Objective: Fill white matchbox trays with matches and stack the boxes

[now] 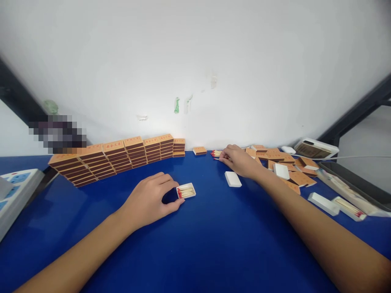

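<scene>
My left hand (149, 199) rests on the blue table (214, 244), thumb and fingers pinching the left end of a small white matchbox tray (186, 191) that holds red-tipped matches. My right hand (240, 160) reaches to the far edge, its fingers closed on a small pile of loose matches (216, 154) by the wall. An upturned white tray (233, 179) lies just below that hand.
Stacked orange matchboxes (119, 156) line the wall at back left, with one single box (199, 150) beside them. Loose orange sleeves and white trays (287, 167) are scattered at right. A power strip (15, 191) sits at the left edge, a phone (314, 148) at back right.
</scene>
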A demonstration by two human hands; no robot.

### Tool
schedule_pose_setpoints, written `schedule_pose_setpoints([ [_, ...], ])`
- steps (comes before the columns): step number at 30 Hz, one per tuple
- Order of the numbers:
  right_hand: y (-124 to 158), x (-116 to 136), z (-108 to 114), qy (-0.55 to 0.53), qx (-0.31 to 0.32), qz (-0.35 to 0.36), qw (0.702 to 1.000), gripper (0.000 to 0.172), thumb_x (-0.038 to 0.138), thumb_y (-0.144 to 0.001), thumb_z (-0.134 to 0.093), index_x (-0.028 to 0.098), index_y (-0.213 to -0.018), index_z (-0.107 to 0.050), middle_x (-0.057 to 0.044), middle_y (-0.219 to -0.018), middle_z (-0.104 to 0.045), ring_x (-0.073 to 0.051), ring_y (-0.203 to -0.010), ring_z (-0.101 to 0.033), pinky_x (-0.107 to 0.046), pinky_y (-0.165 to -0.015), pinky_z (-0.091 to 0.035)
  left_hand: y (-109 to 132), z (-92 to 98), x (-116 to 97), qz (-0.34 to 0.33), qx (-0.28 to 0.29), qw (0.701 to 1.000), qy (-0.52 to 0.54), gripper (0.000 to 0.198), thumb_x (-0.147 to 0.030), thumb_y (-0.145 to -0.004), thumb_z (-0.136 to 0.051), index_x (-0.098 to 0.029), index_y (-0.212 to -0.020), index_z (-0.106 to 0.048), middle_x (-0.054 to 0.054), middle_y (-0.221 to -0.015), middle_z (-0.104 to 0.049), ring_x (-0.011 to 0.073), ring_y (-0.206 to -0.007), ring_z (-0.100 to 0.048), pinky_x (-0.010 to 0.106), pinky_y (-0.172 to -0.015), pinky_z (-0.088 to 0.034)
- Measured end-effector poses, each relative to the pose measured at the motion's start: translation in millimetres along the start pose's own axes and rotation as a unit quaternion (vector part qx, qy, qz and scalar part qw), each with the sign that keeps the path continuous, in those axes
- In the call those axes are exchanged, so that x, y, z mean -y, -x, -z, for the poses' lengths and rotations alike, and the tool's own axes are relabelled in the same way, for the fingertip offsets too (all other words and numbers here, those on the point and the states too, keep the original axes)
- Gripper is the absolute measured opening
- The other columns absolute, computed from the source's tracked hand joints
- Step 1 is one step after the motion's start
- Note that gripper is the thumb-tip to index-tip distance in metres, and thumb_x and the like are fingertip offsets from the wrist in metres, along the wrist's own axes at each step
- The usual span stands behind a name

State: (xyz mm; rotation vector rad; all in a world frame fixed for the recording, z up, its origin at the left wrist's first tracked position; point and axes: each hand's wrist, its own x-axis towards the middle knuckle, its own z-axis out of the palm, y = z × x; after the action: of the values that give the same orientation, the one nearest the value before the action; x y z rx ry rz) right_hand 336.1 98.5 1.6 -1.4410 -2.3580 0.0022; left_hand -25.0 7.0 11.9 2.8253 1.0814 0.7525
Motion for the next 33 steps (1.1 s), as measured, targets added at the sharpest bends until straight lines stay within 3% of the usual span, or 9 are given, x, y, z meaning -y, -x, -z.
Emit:
schedule_pose_setpoints([
  [5,0,29,6,-0.019,-0.008,0.026,0.999,0.014,0.023,-0.101,-0.055,0.021,-0.088,-0.060,-0.012,-0.097,-0.064,-0.029,-0.097,-0.058,-0.044,-0.089,-0.049,0,0.0,0,0.000,-0.001,1.000,-0.001,0.026,-0.039,-0.096,-0.073,-0.018,-0.111,-0.076,0.007,-0.105,-0.076,0.0242,-0.094,-0.071,0.039,-0.079,-0.061],
  [10,13,98,12,-0.065,-0.041,0.131,0.988,0.011,0.024,-0.106,-0.055,0.021,-0.098,-0.062,-0.010,-0.103,-0.065,-0.026,-0.098,-0.058,-0.041,-0.089,-0.050,-1,-0.2,-1,0.000,-0.003,1.000,0.005,0.024,-0.037,-0.095,-0.074,-0.018,-0.110,-0.075,0.007,-0.102,-0.076,0.0244,-0.092,-0.070,0.040,-0.080,-0.060],
  [14,23,141,1,0.002,-0.014,0.204,0.979,0.015,0.020,-0.107,-0.054,0.018,-0.097,-0.065,-0.011,-0.098,-0.065,-0.025,-0.092,-0.056,-0.040,-0.083,-0.049,-1,-1.6,-1,-0.005,-0.011,1.000,0.005,0.021,-0.035,-0.095,-0.074,-0.018,-0.107,-0.075,0.007,-0.102,-0.076,0.0242,-0.090,-0.070,0.040,-0.080,-0.059],
  [18,27,152,-11,0.070,-0.012,0.219,0.973,0.024,0.016,-0.108,-0.048,0.014,-0.094,-0.067,-0.012,-0.096,-0.064,-0.024,-0.087,-0.053,-0.040,-0.080,-0.048,-1,-3.0,-1,-0.008,-0.019,1.000,0.006,0.021,-0.036,-0.095,-0.074,-0.017,-0.105,-0.074,0.007,-0.102,-0.076,0.0242,-0.091,-0.070,0.039,-0.079,-0.059],
  [22,26,150,-9,0.044,-0.011,0.204,0.978,0.023,0.019,-0.109,-0.049,0.014,-0.096,-0.067,-0.012,-0.099,-0.065,-0.024,-0.091,-0.055,-0.038,-0.081,-0.048,0,-3.3,-1,-0.007,-0.017,1.000,0.010,0.021,-0.035,-0.095,-0.074,-0.017,-0.106,-0.074,0.007,-0.102,-0.076,0.0241,-0.092,-0.070,0.039,-0.081,-0.059],
  [25,22,135,5,0.019,0.006,0.167,0.986,0.018,0.024,-0.107,-0.055,0.016,-0.100,-0.069,-0.011,-0.102,-0.067,-0.024,-0.097,-0.059,-0.036,-0.083,-0.049,0,-2.5,-1,0.000,-0.009,1.000,0.010,0.023,-0.037,-0.095,-0.074,-0.018,-0.108,-0.075,0.006,-0.103,-0.076,0.0240,-0.092,-0.070,0.040,-0.081,-0.059],
  [28,18,110,27,0.068,0.051,0.035,0.996,0.019,0.032,-0.107,-0.057,0.017,-0.101,-0.069,-0.012,-0.103,-0.070,-0.027,-0.098,-0.065,-0.038,-0.081,-0.048,0,-0.9,-1,0.007,-0.001,1.000,0.009,0.025,-0.039,-0.096,-0.074,-0.018,-0.110,-0.075,0.006,-0.103,-0.076,0.0237,-0.093,-0.070,0.039,-0.080,-0.059],
  [31,20,87,46,0.132,0.156,-0.135,0.970,0.035,0.052,-0.103,-0.059,0.018,-0.097,-0.068,-0.014,-0.095,-0.072,-0.032,-0.086,-0.069,-0.038,-0.069,-0.045,0,0.5,-1,0.010,0.005,1.000,0.010,0.025,-0.038,-0.097,-0.073,-0.018,-0.111,-0.076,0.006,-0.105,-0.076,0.0233,-0.094,-0.070,0.038,-0.079,-0.059],
  [33,23,78,52,0.131,0.204,-0.172,0.955,0.040,0.059,-0.100,-0.061,0.020,-0.095,-0.067,-0.015,-0.092,-0.073,-0.032,-0.083,-0.070,-0.038,-0.065,-0.043,0,0.8,-2,0.012,0.007,1.000,0.010,0.024,-0.038,-0.096,-0.073,-0.018,-0.110,-0.076,0.006,-0.105,-0.076,0.0232,-0.094,-0.070,0.038,-0.079,-0.059],
])
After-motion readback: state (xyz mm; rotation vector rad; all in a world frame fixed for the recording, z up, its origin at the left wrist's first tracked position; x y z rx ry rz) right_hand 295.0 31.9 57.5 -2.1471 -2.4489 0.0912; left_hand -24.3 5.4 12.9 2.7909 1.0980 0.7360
